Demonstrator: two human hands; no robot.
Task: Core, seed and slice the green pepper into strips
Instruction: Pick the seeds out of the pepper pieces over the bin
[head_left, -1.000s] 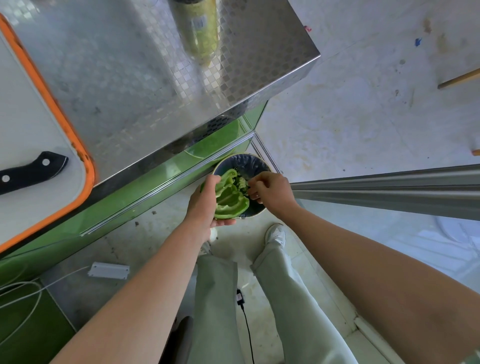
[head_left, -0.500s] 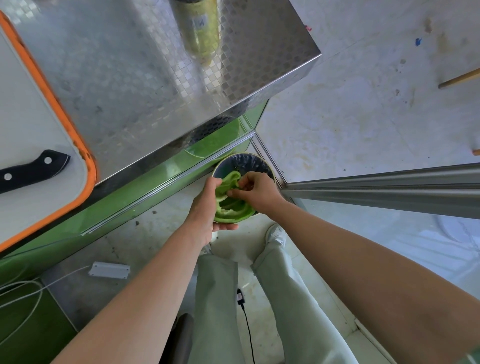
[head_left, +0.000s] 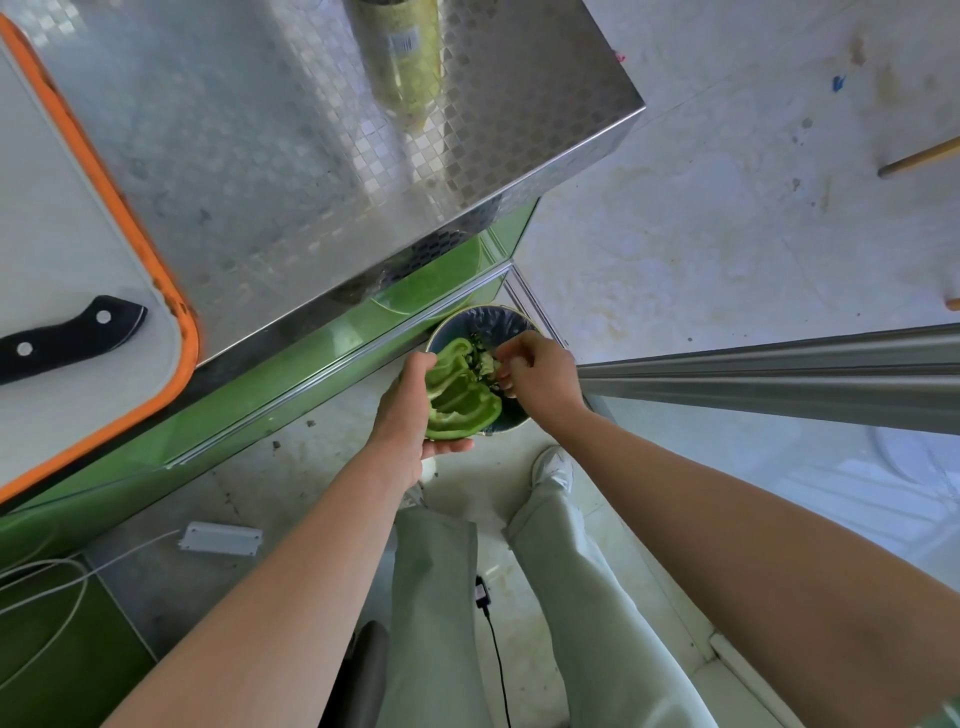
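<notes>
Left hand (head_left: 402, 410) cups the green pepper (head_left: 460, 392), cavity up, above the bin (head_left: 498, 318). Long axis points away from the body; right hand (head_left: 540, 374) pinches the seed cluster (head_left: 485, 364) at the far end.

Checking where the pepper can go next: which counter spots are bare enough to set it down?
Bare: the cutting board beyond the knife, and the steel counter between the board's orange rim and the bottle. Crowded: over the bin, where the left hand holds the pepper and the right hand pinches its seeds.
</notes>
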